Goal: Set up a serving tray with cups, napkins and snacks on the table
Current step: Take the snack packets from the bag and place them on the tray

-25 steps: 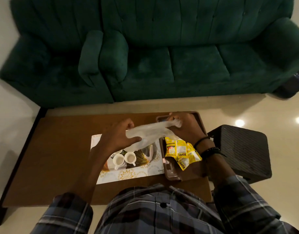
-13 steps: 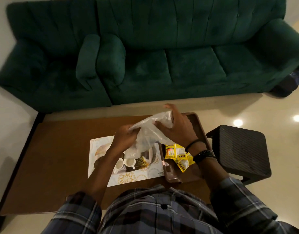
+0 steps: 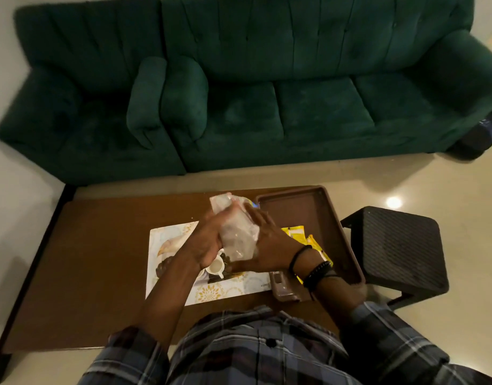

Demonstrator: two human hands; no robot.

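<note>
A clear plastic bag (image 3: 235, 232) is pressed between my left hand (image 3: 208, 240) and my right hand (image 3: 269, 245), above the patterned placemat (image 3: 172, 240). Both hands grip the bag, one on each side. Below them a small white cup (image 3: 215, 265) stands on the placemat; anything beside it is hidden by my left wrist. To the right lies the brown serving tray (image 3: 308, 209), with yellow snack packets (image 3: 297, 233) on it, partly covered by my right forearm. No napkins can be made out.
The brown coffee table (image 3: 100, 245) carries it all. A dark woven stool (image 3: 397, 245) stands right of the tray. Green sofas (image 3: 267, 93) fill the far side. A clear plastic container (image 3: 281, 286) sits at the tray's near left corner.
Both hands have drawn the bag together, from stretched out sideways to bunched and upright between the palms. The right hand has come off the tray toward the placemat.
</note>
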